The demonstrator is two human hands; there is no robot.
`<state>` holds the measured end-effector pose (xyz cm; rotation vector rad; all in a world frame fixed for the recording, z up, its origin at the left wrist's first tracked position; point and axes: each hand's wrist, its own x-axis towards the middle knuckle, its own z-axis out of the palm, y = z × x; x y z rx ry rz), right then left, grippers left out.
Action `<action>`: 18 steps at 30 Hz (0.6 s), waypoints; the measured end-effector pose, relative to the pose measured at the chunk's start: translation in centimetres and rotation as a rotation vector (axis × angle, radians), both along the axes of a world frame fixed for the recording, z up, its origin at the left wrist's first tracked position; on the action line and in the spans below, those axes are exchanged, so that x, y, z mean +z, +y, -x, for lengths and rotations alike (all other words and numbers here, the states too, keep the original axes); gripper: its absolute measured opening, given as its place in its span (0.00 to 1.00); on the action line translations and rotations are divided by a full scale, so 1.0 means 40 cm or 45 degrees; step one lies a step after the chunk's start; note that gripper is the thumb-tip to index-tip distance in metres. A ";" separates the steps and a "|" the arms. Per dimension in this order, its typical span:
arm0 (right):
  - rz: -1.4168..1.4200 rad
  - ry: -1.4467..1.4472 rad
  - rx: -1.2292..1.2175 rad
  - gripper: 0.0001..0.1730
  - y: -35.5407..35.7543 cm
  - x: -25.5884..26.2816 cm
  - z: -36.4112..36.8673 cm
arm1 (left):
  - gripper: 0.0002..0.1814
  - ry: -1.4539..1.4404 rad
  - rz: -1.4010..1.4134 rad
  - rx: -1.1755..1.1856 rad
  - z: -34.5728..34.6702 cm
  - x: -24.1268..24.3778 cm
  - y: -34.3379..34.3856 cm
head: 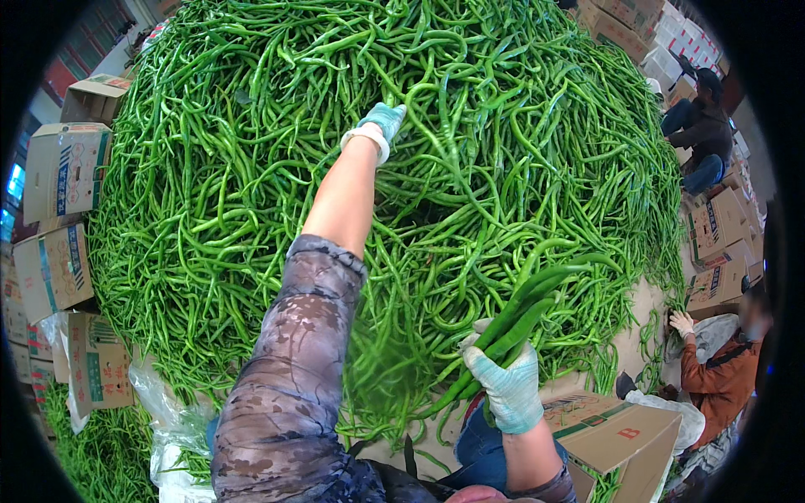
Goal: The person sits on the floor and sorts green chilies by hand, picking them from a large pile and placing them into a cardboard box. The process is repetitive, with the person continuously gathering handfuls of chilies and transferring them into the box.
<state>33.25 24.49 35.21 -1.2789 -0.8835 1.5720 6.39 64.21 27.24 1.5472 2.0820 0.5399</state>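
Observation:
A huge heap of long green chili peppers fills the space before me. My left hand, in a pale green-coated glove with a white cuff, reaches far up onto the heap. Its fingers are curled at a green pepper, and the fingertips are partly hidden among the peppers. Nearer my body, my right hand, gloved the same way, grips a bunch of several long green peppers. Their ends stick out above the thumb and below the hand, over the near edge of the heap.
Beside my right knee stands an open cardboard box with peppers inside. More cartons line the left, near clear plastic bags and another pepper pile. Two people sit at right, one in an orange-brown jacket, one in dark clothes.

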 end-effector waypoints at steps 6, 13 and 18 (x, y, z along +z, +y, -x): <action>-0.026 -0.053 -0.105 0.18 -0.013 -0.001 -0.024 | 0.14 -1.187 -0.095 0.175 -0.077 -0.031 -0.342; -0.088 -0.072 -0.156 0.18 -0.032 0.000 -0.016 | 0.14 -1.426 -0.024 0.491 -0.143 -0.215 -0.957; -0.093 -0.059 -0.151 0.20 -0.063 0.005 -0.008 | 0.19 -1.004 0.021 0.479 -0.147 -0.300 -1.082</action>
